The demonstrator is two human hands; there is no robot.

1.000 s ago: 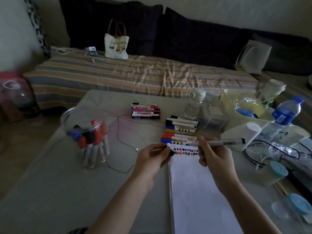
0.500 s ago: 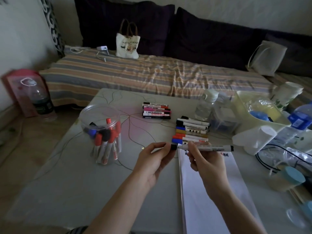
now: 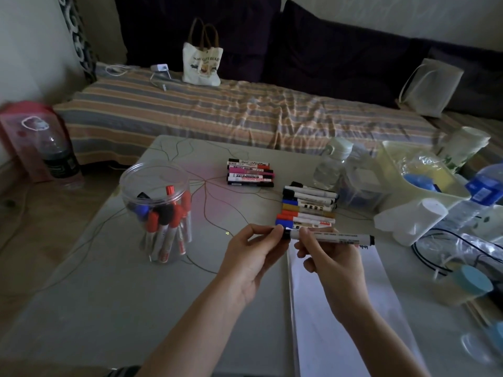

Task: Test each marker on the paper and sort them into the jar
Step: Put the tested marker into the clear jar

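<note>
Grey table (image 3: 109,295), sofa behind. Your right hand (image 3: 330,263) grips a marker (image 3: 334,237) level over the paper (image 3: 340,308); left hand (image 3: 251,255) pinches its cap end. Jar (image 3: 156,210) stands left.

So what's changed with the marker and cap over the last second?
The left hand has brought the black cap onto the tip of the marker held by the right hand, and both lifted off the paper. The jar and the marker rows stayed put.
</note>
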